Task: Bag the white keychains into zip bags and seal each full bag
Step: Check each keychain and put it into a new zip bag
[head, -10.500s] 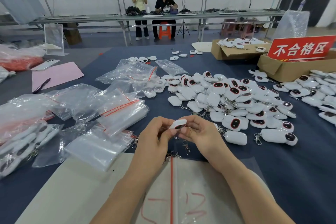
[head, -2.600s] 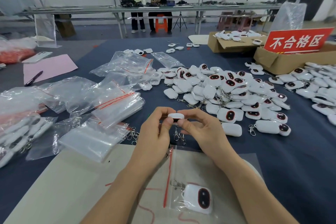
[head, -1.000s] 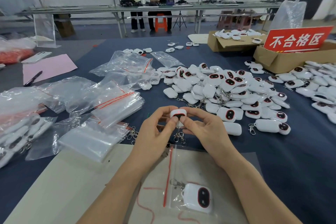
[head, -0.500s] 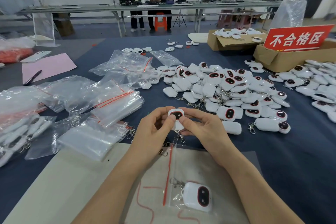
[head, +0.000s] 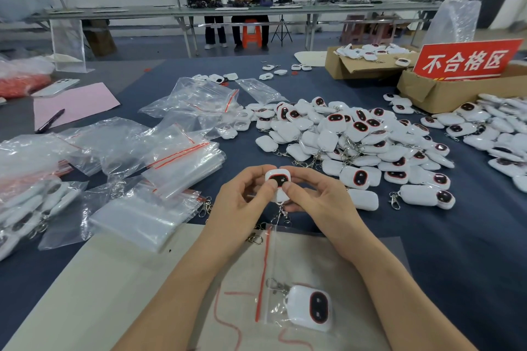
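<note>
At the far left, partly cut by the frame edge, lie clear plastic bags filled with white keychains (head: pixel 25 208), and we cannot count their contents through the crumpled film; beside them sit stacks of empty clear zip bags with red seal strips (head: pixel 182 162) on the dark blue cloth-covered desk (head: pixel 456 251); toward the middle, our left hand (head: pixel 242 202) and right hand (head: pixel 319 202) meet above the desk, their fingers (head: pixel 268 185) curled in from both sides and pinching one small white rounded keychain with a dark red-rimmed face (head: pixel 278 178), its metal clip (head: pixel 281 215) dangling below; we judge this to be the checking-over step, just ahead of loading; below the hands, on the pale beige mat (head: pixel 99 279), lies the clear zip bag in use (head: pixel 285 253), with a single white keychain (head: pixel 309 308) inside it, right of the red strip; the next move calls for one hand to let go and spread the bag's mouth while the other slides the held piece in without snagging the clip; whether that mouth stands open we cannot tell, since the film lies flat and our right forearm covers much of it; to the right the loose heap of white keychains (head: pixel 356 137) waits, so the job looks far from done; further right, a brown cardboard box with a red sign (head: pixel 462 85) runs off the frame, its contents hidden.
</note>
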